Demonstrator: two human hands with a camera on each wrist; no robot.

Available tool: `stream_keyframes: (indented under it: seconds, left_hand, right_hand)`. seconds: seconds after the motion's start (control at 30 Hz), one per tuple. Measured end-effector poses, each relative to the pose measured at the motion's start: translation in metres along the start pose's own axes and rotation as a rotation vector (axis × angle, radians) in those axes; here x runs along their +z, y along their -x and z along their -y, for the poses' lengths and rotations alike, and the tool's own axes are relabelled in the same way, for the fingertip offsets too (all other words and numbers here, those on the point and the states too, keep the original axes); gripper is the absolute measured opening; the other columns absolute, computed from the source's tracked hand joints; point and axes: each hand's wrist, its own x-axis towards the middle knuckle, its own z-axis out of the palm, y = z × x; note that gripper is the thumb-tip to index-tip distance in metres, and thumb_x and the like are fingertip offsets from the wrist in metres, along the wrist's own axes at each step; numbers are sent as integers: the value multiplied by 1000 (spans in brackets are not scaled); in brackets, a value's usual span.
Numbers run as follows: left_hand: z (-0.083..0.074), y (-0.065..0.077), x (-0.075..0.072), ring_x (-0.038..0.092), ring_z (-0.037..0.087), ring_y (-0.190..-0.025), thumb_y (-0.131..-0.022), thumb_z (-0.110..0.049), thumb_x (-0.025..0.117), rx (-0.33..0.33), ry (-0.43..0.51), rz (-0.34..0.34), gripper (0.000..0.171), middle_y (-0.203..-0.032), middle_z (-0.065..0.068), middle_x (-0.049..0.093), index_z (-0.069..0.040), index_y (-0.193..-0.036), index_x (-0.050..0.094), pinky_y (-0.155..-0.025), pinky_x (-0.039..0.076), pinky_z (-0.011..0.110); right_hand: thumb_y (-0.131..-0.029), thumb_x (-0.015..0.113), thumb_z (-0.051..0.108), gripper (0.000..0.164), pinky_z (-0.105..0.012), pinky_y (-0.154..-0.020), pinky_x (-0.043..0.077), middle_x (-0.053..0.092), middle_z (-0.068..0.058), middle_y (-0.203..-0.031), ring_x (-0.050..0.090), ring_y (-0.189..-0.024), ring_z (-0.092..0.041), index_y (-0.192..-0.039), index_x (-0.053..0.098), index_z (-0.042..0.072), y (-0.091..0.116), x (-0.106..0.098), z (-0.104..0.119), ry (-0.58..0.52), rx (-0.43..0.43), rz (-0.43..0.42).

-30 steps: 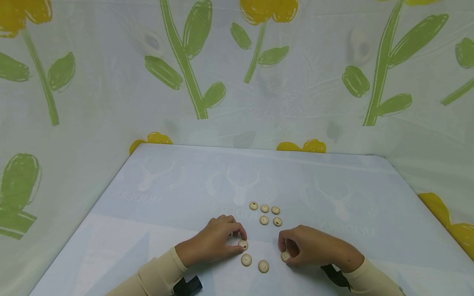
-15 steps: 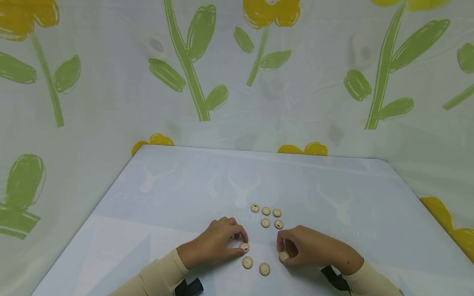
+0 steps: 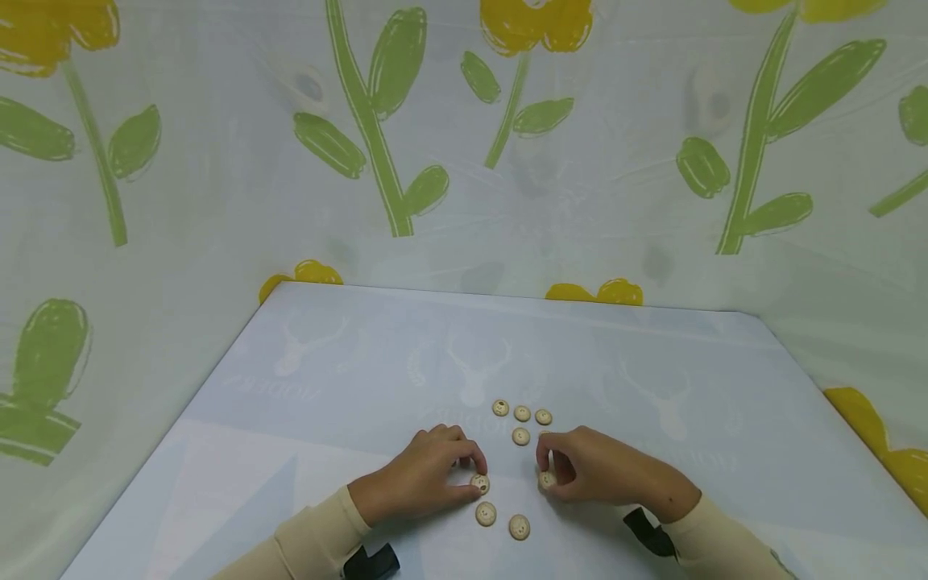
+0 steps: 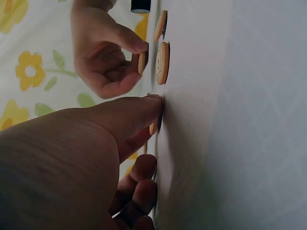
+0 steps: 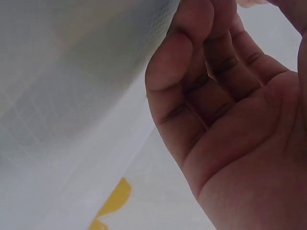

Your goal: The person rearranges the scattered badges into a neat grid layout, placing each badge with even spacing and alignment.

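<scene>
My left hand (image 3: 426,474) rests on the table, thumb and forefinger around the edges of a round wooden disc (image 3: 480,483) with dark marks. In the left wrist view, that disc (image 4: 153,126) is partly hidden behind the thumb. My right hand (image 3: 598,467) pinches another wooden disc (image 3: 547,481); the left wrist view shows this disc (image 4: 142,62) raised off the tabletop, on edge to the camera. Nearer me lie two more discs, one (image 3: 486,514) just below the left fingertips and one (image 3: 519,528) to its right. In the right wrist view, the right fingers (image 5: 168,64) are curled.
Beyond the hands, a row of three discs (image 3: 522,413) lies on the pale table (image 3: 348,362). Another disc (image 3: 520,436) sits just below that row, and one beside it is mostly covered by the right hand. A flower-printed curtain (image 3: 594,177) hangs behind the table.
My right hand has lifted its disc and carried it away from me and slightly left, now overlapping one of the far discs. The left hand stays on its disc.
</scene>
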Motion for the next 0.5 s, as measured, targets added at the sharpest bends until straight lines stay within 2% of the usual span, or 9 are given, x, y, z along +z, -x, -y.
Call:
stream_keyframes:
  seconds: [0.2, 0.5]
  left_hand:
    - [-1, 0, -1, 46, 1, -87, -86, -38, 77, -6, 0, 10, 14, -93, -16, 55, -34, -97, 69, -79, 35, 28]
    - [-2, 0, -1, 47, 2, -88, -86, -37, 77, -12, 6, 8, 15, -93, -16, 55, -33, -97, 69, -80, 35, 29]
  right_hand:
    - [-85, 77, 20, 17, -21, -56, 45, 57, 13, -68, 51, -61, -1, -89, 62, 26, -2, 0, -2, 23, 35, -13]
    - [-85, 76, 17, 18, -21, -56, 44, 55, 12, -67, 50, -61, -1, -90, 61, 24, -4, -2, -8, 46, 24, -29]
